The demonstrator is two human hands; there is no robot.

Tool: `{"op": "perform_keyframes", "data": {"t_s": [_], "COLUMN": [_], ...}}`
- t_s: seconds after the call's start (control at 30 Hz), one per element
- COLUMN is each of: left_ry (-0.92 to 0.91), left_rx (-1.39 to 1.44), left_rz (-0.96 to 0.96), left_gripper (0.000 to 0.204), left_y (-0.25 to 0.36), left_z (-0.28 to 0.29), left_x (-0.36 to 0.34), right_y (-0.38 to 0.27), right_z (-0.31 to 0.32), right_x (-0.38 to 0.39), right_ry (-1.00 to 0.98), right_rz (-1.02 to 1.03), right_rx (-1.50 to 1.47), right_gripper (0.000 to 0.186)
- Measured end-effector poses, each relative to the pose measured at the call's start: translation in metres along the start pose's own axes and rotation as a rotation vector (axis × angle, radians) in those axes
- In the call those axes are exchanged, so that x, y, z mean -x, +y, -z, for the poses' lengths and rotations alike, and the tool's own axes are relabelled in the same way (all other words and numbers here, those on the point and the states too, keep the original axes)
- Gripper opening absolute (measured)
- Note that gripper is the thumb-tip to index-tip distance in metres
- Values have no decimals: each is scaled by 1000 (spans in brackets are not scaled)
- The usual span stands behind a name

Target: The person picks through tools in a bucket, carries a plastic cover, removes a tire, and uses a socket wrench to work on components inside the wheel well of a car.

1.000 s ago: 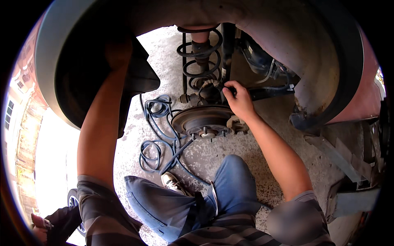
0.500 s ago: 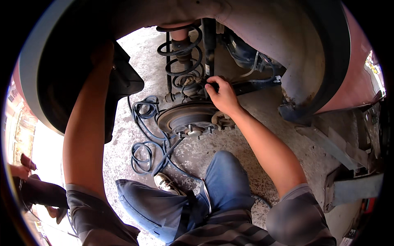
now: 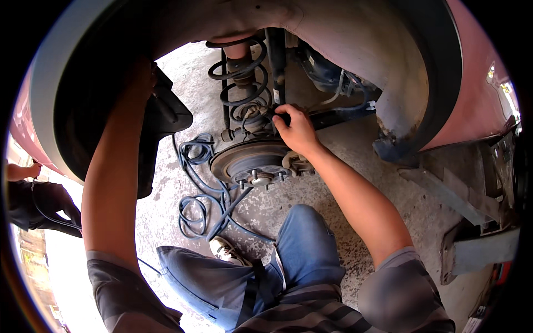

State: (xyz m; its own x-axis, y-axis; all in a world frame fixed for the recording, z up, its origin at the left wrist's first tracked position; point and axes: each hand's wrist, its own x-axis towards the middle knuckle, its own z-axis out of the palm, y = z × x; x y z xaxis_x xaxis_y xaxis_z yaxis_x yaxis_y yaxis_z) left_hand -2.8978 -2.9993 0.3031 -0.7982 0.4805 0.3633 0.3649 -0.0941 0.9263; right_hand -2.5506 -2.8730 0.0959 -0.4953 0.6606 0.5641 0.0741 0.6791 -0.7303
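Inside the dark wheel arch of a pink car, my left hand (image 3: 143,79) reaches up beside the black wheel-arch liner (image 3: 166,108). Deep shadow hides most of its fingers. My right hand (image 3: 296,131) is closed, thumb against fingers, round a dark part at the lower end of the black shock absorber (image 3: 276,69). That part is mostly covered by the fingers. Left of the shock absorber stands a black coil spring (image 3: 261,58). Just below my right hand is the rusty brake disc (image 3: 222,165) with bare wheel studs, and the brake caliper (image 3: 297,164) sits at its right.
A blue-grey hose (image 3: 191,195) lies coiled on the worn concrete floor (image 3: 383,194). A metal stand (image 3: 483,252) rises at the right under the car. My knees are close beneath the disc. At the far left another person's dark-clothed arm (image 3: 47,205) shows, with a thin cable.
My view has shifted slightly. My right hand stays at the shock absorber's lower end, and my left hand is still inside the arch. The other person at the left has moved higher in view.
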Motion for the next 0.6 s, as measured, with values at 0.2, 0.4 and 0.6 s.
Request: {"op": "perform_keyframes", "data": {"t_s": [0.2, 0.4, 0.6], "left_ry": [348, 283, 254], "left_rx": [-890, -1022, -1026], "left_rz": [-244, -268, -246], "left_gripper": [31, 30, 29], "left_y": [11, 22, 31], "left_z": [5, -2, -1], "left_x": [-6, 6, 17], "right_y": [-15, -4, -10], "right_z": [-7, -3, -2], "right_x": [-1, -1, -1], "right_ry": [-37, -45, -52], "right_rz": [67, 59, 24], "right_rx": [8, 5, -4], "right_gripper": [25, 23, 22]}}
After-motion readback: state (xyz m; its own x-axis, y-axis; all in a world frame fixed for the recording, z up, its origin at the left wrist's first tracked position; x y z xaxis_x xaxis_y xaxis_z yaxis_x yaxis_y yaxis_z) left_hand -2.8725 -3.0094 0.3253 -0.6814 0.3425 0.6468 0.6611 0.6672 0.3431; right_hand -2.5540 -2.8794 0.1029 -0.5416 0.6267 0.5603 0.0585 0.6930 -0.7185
